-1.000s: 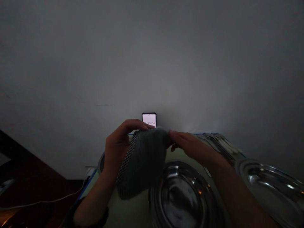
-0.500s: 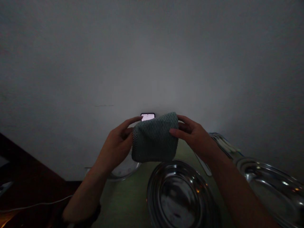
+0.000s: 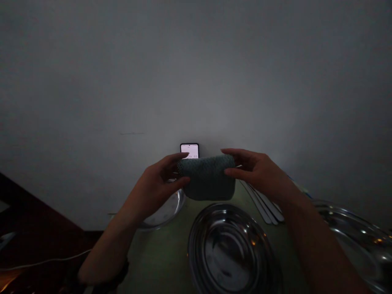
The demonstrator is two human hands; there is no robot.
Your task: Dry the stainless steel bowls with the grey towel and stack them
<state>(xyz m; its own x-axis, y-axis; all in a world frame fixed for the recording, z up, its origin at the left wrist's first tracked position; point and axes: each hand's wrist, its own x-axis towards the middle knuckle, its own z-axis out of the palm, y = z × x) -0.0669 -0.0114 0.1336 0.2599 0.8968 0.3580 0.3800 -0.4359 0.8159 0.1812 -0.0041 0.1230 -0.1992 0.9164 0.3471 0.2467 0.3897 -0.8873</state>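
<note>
A grey-green cloth point(image 3: 210, 179) with a checked edge hangs between my hands, bent over along its top. My left hand point(image 3: 161, 179) grips its left end, thumb in front and fingers behind. At the right end, my right hand point(image 3: 252, 167) pinches it between thumb and fingers. Below the cloth sits a shiny round metal basin point(image 3: 229, 253). Behind my left hand a clear round bowl point(image 3: 163, 212) is partly hidden.
A lit phone point(image 3: 189, 150) leans at the wall behind the cloth. Several flat metal utensils point(image 3: 266, 208) lie beside my right wrist. Another metal basin point(image 3: 361, 237) stands at the right. A white cable point(image 3: 49, 261) runs at lower left, and the green tabletop point(image 3: 153, 261) lies underneath.
The cloth's top has folded over, so it looks shorter, and it sits slightly lower and further right. My left thumb has come round to its front. More of the utensils shows.
</note>
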